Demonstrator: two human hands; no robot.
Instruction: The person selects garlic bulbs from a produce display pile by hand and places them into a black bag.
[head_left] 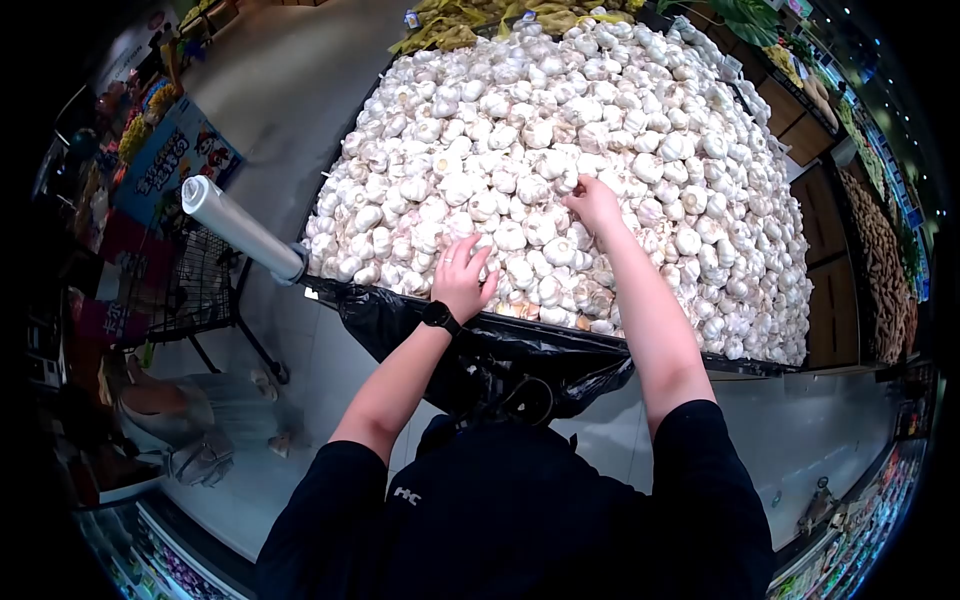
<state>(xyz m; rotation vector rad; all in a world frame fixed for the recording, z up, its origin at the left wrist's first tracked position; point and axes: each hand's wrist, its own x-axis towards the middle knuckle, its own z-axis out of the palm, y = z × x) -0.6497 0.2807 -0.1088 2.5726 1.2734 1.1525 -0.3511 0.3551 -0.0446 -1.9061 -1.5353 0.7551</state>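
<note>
Two bare hands work over one broad heap of garlic (670, 150), which covers the counter (750, 366) from its near edge back towards yellow nets (440, 38) at the far edge; the right hand (594, 206) reaches past the near edge to about the middle of the heap, thumb and fingers bent together against a bulb just beyond their tips; whether they grip that bulb or only touch it, I cannot tell; the left hand (463, 282) lies nearer, just inside the near edge and left of its middle, fingers parted and loosely curved over the bulbs, with nothing in its grasp; garlic lies beneath it, beyond its fingertips and to both sides; a watch (438, 316) circles the left wrist; a black bag (395, 325) hangs along the near edge, below that hand; a clear roll (245, 230) slants outwards from the near left corner.
</note>
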